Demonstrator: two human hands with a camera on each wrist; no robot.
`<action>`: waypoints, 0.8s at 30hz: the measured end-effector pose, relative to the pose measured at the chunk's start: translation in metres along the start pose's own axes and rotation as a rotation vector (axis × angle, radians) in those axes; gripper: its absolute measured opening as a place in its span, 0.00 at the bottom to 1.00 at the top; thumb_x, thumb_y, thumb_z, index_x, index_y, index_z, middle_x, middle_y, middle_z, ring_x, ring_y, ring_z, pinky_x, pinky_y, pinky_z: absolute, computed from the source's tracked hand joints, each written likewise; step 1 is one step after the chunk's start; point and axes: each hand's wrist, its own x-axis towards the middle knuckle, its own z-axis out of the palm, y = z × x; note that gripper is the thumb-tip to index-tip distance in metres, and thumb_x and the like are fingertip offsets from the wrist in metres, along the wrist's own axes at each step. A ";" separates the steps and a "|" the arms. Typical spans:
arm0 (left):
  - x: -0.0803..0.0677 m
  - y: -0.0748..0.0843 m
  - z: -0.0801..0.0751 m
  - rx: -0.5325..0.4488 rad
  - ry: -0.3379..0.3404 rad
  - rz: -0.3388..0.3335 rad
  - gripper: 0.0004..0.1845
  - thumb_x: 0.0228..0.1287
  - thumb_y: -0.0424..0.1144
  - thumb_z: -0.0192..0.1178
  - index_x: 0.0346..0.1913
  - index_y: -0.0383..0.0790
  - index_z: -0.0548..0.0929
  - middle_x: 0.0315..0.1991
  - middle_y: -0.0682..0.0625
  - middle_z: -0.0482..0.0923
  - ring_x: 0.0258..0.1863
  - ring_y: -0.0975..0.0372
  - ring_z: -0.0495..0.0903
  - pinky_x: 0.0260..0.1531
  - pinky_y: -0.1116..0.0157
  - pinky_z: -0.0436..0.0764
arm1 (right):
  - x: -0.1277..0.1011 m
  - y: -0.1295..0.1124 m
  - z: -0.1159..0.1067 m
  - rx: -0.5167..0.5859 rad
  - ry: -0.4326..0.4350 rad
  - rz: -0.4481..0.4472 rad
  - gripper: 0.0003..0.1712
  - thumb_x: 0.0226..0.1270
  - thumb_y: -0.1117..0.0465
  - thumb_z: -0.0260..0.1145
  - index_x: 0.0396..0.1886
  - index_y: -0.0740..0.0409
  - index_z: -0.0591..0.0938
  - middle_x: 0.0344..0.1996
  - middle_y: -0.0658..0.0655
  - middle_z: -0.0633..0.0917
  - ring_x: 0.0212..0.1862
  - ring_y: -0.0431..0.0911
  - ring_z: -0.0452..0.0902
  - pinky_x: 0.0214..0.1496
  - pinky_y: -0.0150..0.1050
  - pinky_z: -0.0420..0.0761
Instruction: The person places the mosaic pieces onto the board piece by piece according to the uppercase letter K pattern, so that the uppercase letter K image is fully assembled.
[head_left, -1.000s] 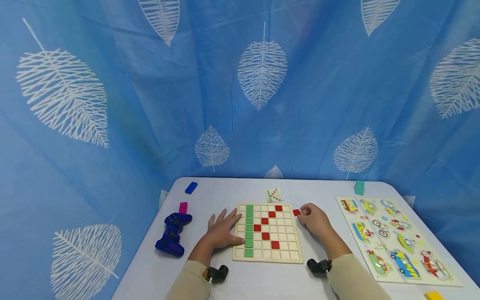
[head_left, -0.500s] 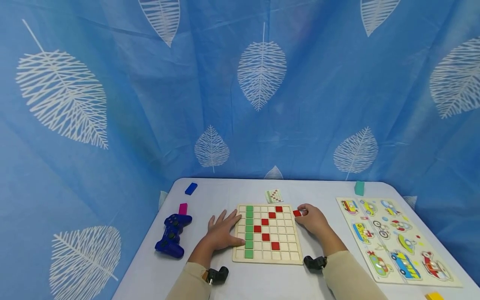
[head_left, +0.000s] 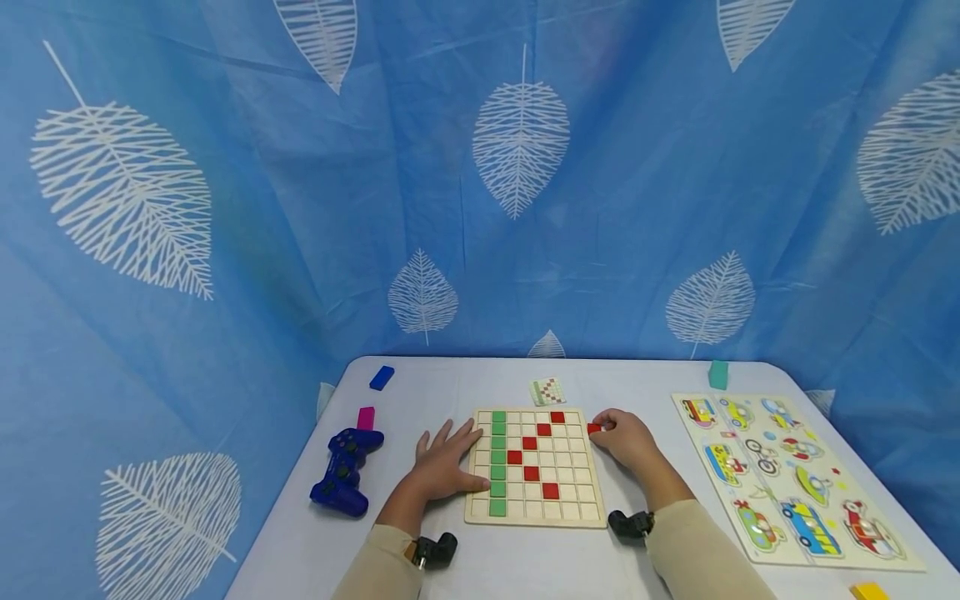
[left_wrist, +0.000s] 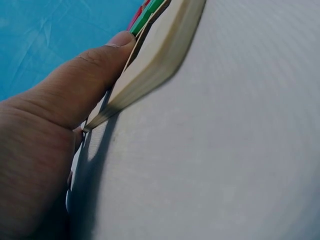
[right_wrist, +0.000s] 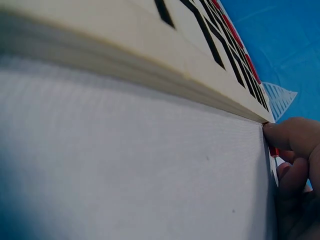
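Note:
A square wooden grid board (head_left: 566, 473) lies on the white table in the head view. Green tiles (head_left: 498, 457) fill one column near its left side, and several red tiles (head_left: 530, 442) form an angled pattern. My left hand (head_left: 444, 468) rests on the board's left edge with fingers spread. In the left wrist view its straight thumb (left_wrist: 95, 65) lies on top of the rim. Beside the board's upper right edge, my right hand (head_left: 628, 439) pinches a loose red tile (head_left: 594, 428). The right wrist view shows that tile (right_wrist: 273, 151) partly hidden by fingers.
A small pattern card (head_left: 548, 391) lies behind the board. To the left are a blue game controller (head_left: 347, 471), a pink block (head_left: 366, 417) and a blue block (head_left: 382, 377). A vehicle puzzle (head_left: 787, 475), a teal block (head_left: 718, 375) and a yellow block (head_left: 868, 591) stand right.
My right hand has closed its fingertips on the red tile beside the board, shifting slightly left and down. The left hand has stayed on the board's edge.

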 end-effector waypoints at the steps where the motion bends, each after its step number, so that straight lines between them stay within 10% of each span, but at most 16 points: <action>1: 0.000 0.000 0.000 -0.001 0.001 -0.001 0.56 0.50 0.70 0.75 0.81 0.56 0.66 0.85 0.55 0.53 0.85 0.45 0.41 0.77 0.33 0.34 | -0.001 0.000 0.000 0.001 0.000 0.004 0.14 0.66 0.58 0.74 0.48 0.58 0.84 0.41 0.58 0.80 0.45 0.53 0.73 0.47 0.49 0.74; 24: -0.001 0.000 0.000 0.009 0.001 -0.006 0.56 0.50 0.70 0.74 0.81 0.57 0.66 0.85 0.56 0.52 0.86 0.46 0.41 0.78 0.33 0.35 | -0.014 0.003 -0.004 0.110 0.008 0.005 0.16 0.67 0.55 0.74 0.46 0.59 0.82 0.39 0.58 0.83 0.37 0.48 0.78 0.35 0.37 0.78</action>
